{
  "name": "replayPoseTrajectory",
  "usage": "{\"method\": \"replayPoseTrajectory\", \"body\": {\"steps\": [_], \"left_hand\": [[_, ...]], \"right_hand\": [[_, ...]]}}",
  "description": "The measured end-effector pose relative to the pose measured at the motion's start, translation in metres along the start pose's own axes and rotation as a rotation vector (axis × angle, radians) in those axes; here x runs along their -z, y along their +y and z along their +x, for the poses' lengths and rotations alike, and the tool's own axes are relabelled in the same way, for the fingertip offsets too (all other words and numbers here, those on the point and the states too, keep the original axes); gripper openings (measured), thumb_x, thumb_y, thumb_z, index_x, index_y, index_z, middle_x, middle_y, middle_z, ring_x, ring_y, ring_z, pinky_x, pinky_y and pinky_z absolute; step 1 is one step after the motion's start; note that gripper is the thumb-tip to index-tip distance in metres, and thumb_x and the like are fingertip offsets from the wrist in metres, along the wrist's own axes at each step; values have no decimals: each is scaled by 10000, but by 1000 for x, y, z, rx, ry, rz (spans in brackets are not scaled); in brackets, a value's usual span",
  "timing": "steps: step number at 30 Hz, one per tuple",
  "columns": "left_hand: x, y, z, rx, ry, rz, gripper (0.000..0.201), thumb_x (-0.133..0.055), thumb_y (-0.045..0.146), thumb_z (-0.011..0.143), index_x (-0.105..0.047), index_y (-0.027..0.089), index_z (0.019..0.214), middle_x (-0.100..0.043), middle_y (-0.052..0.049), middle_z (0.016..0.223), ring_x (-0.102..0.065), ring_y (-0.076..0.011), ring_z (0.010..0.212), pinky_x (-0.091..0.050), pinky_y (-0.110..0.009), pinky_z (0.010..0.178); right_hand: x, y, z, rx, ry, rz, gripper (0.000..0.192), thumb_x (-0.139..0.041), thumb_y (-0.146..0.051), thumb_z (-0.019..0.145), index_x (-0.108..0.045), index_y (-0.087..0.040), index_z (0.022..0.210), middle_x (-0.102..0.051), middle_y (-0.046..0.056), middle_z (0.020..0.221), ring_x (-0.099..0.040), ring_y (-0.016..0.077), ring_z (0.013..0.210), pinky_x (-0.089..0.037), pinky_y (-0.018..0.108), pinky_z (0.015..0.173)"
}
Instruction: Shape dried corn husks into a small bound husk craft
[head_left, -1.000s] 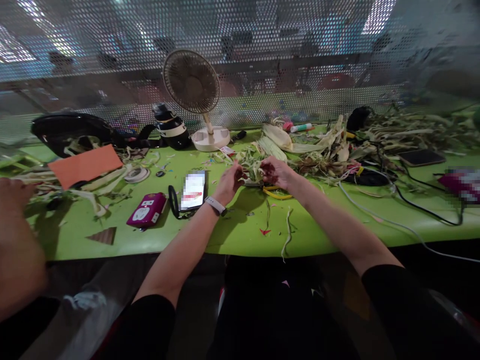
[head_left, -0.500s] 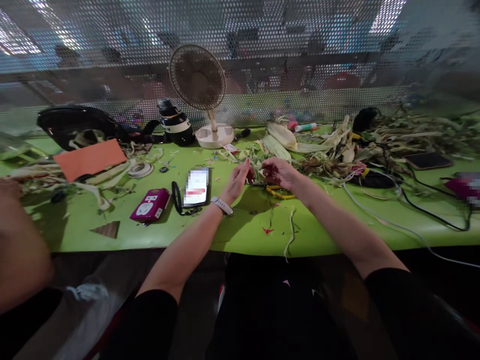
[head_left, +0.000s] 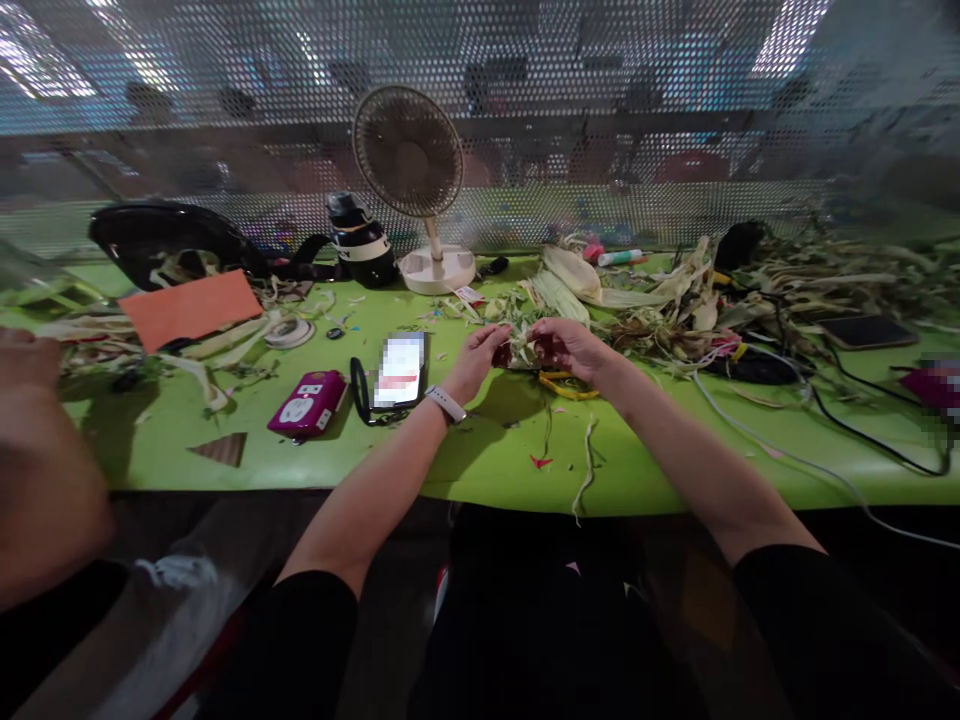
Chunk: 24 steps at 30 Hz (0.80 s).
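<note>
Both our left hand and right hand pinch a small husk bundle just above the mid worktop; we judge a hard tug could tear it or scatter scraps onto the phone.

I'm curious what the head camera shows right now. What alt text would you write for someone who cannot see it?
Two bare hands, the left hand and right hand, pinch a small dark red piece wrapped in pale corn husk above a green table. Husk scraps, a phone, a small fan and cables lie around, and another person's arm shows at far left.
</note>
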<state>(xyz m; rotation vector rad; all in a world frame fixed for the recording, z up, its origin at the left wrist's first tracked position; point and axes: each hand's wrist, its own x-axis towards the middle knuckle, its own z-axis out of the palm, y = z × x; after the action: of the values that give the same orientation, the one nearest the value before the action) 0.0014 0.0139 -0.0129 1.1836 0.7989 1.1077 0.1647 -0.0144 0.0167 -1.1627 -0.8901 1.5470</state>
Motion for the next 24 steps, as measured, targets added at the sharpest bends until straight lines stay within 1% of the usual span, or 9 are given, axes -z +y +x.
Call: {"method": "replayPoseTrajectory", "body": {"steps": [1,3,5,7,8,12,15,21,24], "left_hand": [[1,0,0,19,6,-26,316,-705,358,814,-535,176,619,-494,47,520,-451,-73,464,-358,-212,478],[2,0,-1,82,0,-41,409,-672,498,827,-528,183,609,-523,20,527,-475,-90,459,-363,-230,467],[4,0,-2,164,-38,-18,534,-574,649,841,-510,189,578,-537,-12,516,-473,-104,442,-346,-246,446],[4,0,-2,220,-81,9,601,-502,725,839,-498,193,559,-541,-30,508,-462,-106,430,-321,-250,432],[3,0,-3,221,-91,20,606,-505,730,834,-491,194,553,-535,-28,499,-454,-103,425,-311,-247,428],[-3,2,-5,144,-99,74,507,-702,598,764,-496,185,553,-481,26,446,-418,-80,402,-293,-222,425],[-5,2,-5,89,-107,101,413,-772,482,726,-544,175,572,-484,49,452,-424,-70,407,-322,-211,438],[2,-3,0,-85,50,110,380,-671,298,806,-508,172,488,-481,37,452,-411,-67,421,-329,-214,458],[6,-5,0,-171,108,145,345,-639,200,797,-517,160,477,-471,38,472,-403,-57,458,-310,-202,484]], "right_hand": [[0,-1,0,-2,-1,-3,75,-561,-131,735,-611,-156,684,-597,-8,615,-491,74,527,-399,187,486],[0,-2,-1,-2,-9,-14,69,-562,-129,726,-608,-157,683,-606,-1,627,-488,76,528,-394,192,486],[0,-1,-2,9,-20,-26,63,-564,-129,721,-604,-159,682,-615,4,638,-489,78,530,-399,197,493],[0,0,-1,18,-25,-37,58,-567,-134,717,-602,-162,681,-622,6,644,-492,79,529,-405,199,497],[0,1,-1,20,-26,-43,54,-570,-138,715,-604,-163,682,-623,6,642,-493,80,528,-406,198,496],[0,4,0,20,-36,-68,29,-594,-155,701,-616,-166,684,-607,-5,607,-497,83,529,-411,192,499],[0,4,0,30,-41,-71,24,-595,-161,693,-618,-162,697,-605,-15,606,-504,80,532,-409,192,502],[2,-2,-1,47,-19,-80,49,-564,-164,695,-612,-159,686,-631,0,634,-496,76,506,-388,199,480],[3,-2,1,74,-1,-73,31,-576,-168,681,-606,-172,688,-652,2,663,-513,80,514,-360,192,453]]}}
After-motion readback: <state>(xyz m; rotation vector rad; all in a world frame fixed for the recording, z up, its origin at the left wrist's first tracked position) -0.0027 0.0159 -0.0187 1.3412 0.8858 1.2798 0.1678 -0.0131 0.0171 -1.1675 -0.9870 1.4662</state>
